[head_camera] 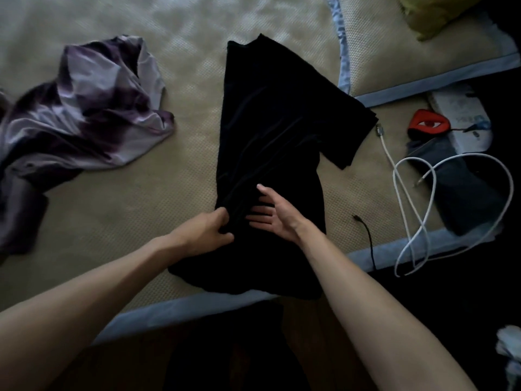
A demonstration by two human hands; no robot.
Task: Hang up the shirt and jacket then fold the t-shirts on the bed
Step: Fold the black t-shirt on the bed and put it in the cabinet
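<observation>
A black t-shirt [270, 125] lies lengthwise on the beige bed mat [141, 193], folded in along its left side, one sleeve sticking out to the right. My left hand [207, 231] pinches the shirt's left edge near the lower part. My right hand [272, 214] lies flat and open on the fabric just beside it, fingers spread and pointing left. A crumpled purple and white tie-dye t-shirt [93, 108] rests on the mat to the far left, apart from both hands.
A white cable [423, 193] loops on the right beside a dark folded cloth [462, 193], a red eye-patterned item [428, 122] and a white device [462, 117]. A thin black cable [368, 235] lies near the mat's blue edge. A yellow-green pillow [439, 12] sits top right.
</observation>
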